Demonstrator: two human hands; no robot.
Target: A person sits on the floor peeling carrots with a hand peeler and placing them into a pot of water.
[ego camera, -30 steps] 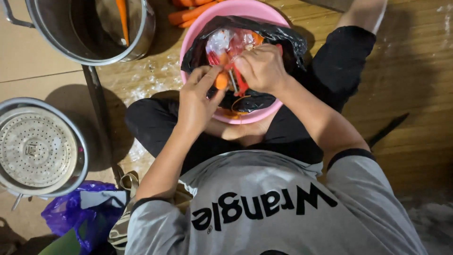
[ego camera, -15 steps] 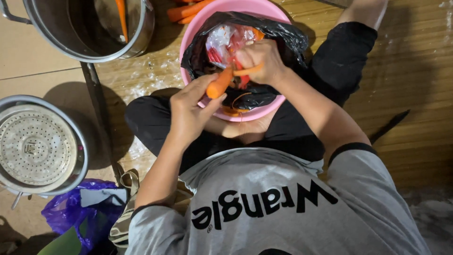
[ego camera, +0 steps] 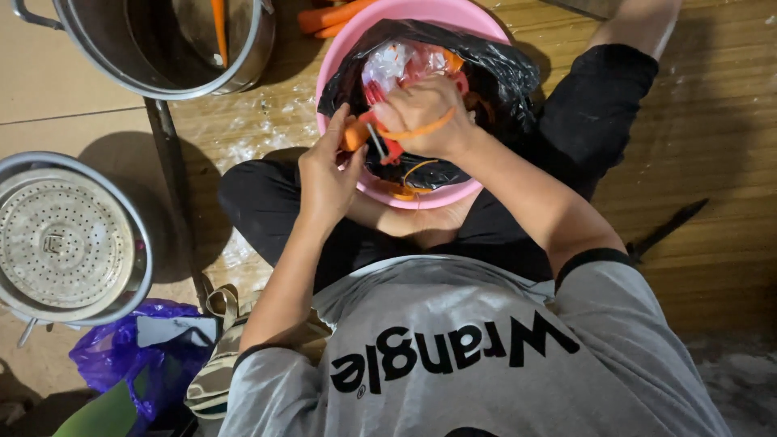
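At far left a perforated steamer pot [ego camera: 65, 239] sits on the floor, and a large steel pot [ego camera: 166, 40] stands above it. The left hand [ego camera: 328, 174] is closed around a carrot [ego camera: 354, 133], held over the pink basin [ego camera: 340, 61] lined with a black bag [ego camera: 502, 69]. The right hand [ego camera: 425, 117] is curled on what appears to be a red-handled peeler [ego camera: 388, 146] — the blade is partly hidden. Because the blade is worked close to the left fingers, a slip on the wet carrot could nick them — or peel could be flung past the basin rim.
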